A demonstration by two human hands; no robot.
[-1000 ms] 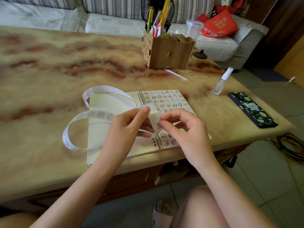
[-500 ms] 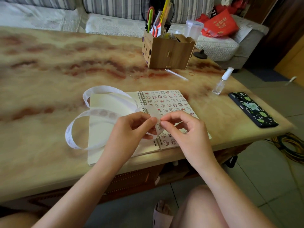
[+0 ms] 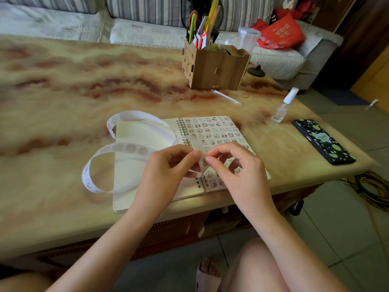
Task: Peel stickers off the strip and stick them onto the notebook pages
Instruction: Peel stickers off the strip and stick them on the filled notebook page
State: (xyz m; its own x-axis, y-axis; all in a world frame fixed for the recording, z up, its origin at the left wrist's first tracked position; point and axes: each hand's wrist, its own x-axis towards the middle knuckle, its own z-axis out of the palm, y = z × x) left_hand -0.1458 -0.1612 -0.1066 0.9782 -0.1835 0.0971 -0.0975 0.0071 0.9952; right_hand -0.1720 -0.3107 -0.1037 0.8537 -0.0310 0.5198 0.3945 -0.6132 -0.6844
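Wooden box point(image 3: 216, 70) holds upright pens point(image 3: 211, 15) while left hand point(image 3: 166, 171) and right hand point(image 3: 242, 171) pinch the sticker strip point(image 3: 126, 147)

The table point(image 3: 63, 91) ran cream, marbled with rusty red-brown veins, and the notebook point(image 3: 134, 133) on it showed one plain cream page and one crowded with tiny black-and-red cartoon figures on white. The strip point(image 3: 126, 147) was white with dull grey rounds along it. There was a black phone case point(image 3: 323, 142) blotched green and speckled white, and behind it grey-and-white striped cushions point(image 3: 147, 9) and a red bag point(image 3: 282, 32).
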